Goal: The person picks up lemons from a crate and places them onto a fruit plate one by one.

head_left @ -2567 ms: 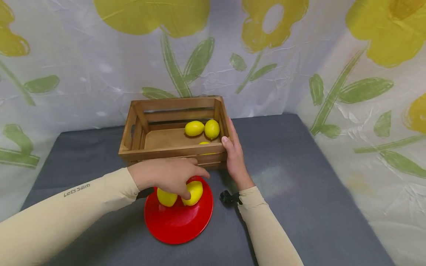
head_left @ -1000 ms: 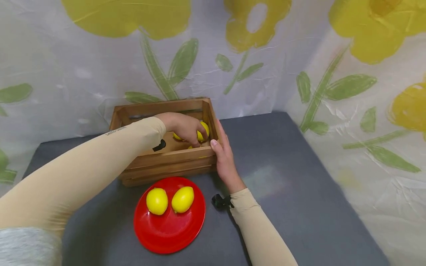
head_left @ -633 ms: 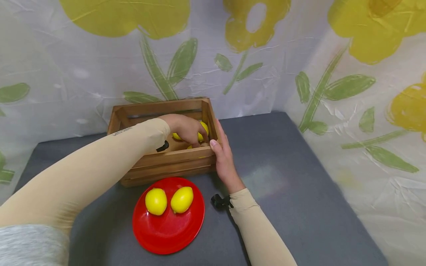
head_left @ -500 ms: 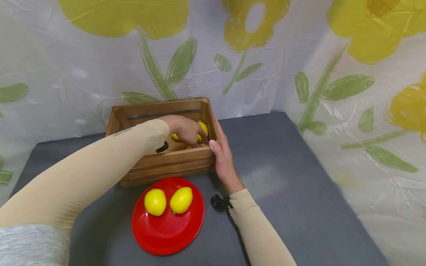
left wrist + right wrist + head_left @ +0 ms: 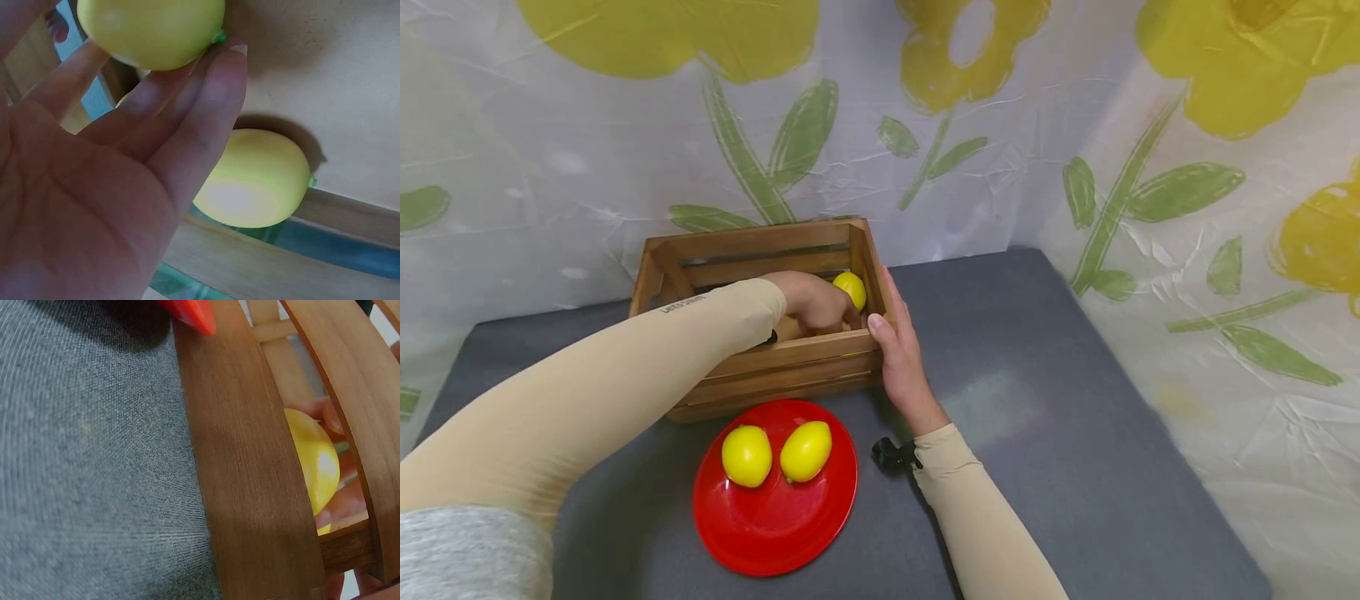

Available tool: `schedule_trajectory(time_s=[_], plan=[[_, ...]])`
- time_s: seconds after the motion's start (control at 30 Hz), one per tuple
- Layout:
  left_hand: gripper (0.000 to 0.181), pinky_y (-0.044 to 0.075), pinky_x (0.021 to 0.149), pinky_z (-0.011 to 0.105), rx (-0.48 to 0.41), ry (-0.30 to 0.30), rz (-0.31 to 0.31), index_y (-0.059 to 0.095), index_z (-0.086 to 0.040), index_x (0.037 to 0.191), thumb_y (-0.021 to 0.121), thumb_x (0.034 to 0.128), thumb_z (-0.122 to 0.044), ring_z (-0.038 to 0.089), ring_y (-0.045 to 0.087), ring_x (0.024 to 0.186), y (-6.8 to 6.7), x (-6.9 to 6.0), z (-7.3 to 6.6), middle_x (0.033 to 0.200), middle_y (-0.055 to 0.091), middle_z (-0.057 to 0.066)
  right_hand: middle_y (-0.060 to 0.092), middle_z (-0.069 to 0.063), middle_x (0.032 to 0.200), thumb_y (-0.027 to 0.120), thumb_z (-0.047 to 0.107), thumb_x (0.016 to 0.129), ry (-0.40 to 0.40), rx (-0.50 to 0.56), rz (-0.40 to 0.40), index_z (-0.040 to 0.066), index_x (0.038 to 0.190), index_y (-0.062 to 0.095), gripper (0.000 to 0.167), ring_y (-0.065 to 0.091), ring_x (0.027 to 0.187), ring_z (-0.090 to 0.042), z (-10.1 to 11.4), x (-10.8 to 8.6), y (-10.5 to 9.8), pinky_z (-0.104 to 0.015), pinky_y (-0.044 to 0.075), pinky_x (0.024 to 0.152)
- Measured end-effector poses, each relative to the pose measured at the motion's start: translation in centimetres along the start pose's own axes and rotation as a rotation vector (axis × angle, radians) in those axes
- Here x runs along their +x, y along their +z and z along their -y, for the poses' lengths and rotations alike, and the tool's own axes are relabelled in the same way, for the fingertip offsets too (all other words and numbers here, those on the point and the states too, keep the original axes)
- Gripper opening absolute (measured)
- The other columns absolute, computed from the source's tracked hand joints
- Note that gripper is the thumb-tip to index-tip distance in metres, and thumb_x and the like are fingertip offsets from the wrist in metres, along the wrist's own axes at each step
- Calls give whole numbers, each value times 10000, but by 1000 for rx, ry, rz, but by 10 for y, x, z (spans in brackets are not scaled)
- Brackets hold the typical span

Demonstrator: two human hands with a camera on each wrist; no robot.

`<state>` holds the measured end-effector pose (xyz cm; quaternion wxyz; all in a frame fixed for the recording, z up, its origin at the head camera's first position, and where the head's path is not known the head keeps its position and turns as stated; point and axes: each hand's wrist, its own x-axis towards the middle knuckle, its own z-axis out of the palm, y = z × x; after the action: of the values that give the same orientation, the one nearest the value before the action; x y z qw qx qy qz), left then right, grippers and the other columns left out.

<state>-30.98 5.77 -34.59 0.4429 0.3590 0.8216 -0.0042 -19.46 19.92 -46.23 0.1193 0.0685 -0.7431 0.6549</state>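
Note:
Reaching into the wooden crate (image 5: pixel 797 353), the left hand (image 5: pixel 816 302) has its fingers around a lemon (image 5: pixel 153 31), which also shows between the slats in the right wrist view (image 5: pixel 315 465). Another lemon (image 5: pixel 253 181) lies on the crate floor beside that hand. At the crate's back right corner a lemon (image 5: pixel 850 289) is visible in the head view. The right hand (image 5: pixel 904 362) grips the crate's right end, thumb at the top rim, fingers along the outside.
A red plate (image 5: pixel 775 533) in front of the crate bears two lemons, one on the left (image 5: pixel 747 456) and one on the right (image 5: pixel 806 452). The grey table (image 5: pixel 1037 467) meets a flower-printed sheet (image 5: pixel 625 150) behind the crate.
The left hand went from above the plate into the crate, and its fingers have since closed around a lemon. The right hand keeps its grip on the crate; the head view has shifted slightly.

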Motion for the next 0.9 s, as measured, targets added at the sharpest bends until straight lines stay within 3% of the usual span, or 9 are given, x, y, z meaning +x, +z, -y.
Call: schedule_trajectory(time_s=[0.1,0.23,0.4,0.67,0.9], plan=[[564,509,777,241,39,-3,-1,529,-145,1602,540,1045,-58,248,560,1139,2,1,0,1427,614,136,213,160,1782,434,469,1045,2,-3,0,498,1692,237,677,272,1638,-182,0,0,0,-606,240,1321],[594,532,822,266,36,-11,-4,538,-158,1597,566,1022,-11,257,574,1123,3,1,-1,1330,653,123,211,155,1784,430,469,1044,6,-7,-1,497,1693,235,678,272,1639,-185,0,0,0,-610,246,1318],[616,538,858,273,15,-35,0,508,-164,1621,553,1031,8,252,559,1155,4,0,-3,1401,626,127,211,152,1783,429,474,1042,1,-7,1,495,1694,233,681,273,1637,-183,-1,0,1,-609,245,1318],[613,555,1079,396,-3,-61,-15,519,-168,1615,524,1032,20,269,547,1263,6,1,-4,1518,571,143,205,146,1785,430,480,1041,0,-9,8,480,1700,223,690,269,1637,-182,1,1,0,-603,244,1321],[570,589,935,339,12,-55,0,529,-145,1598,543,1041,-24,274,588,1191,5,1,-3,1450,595,147,211,134,1784,430,473,1044,-5,-11,4,459,1706,227,693,284,1632,-202,1,0,0,-618,258,1312]])
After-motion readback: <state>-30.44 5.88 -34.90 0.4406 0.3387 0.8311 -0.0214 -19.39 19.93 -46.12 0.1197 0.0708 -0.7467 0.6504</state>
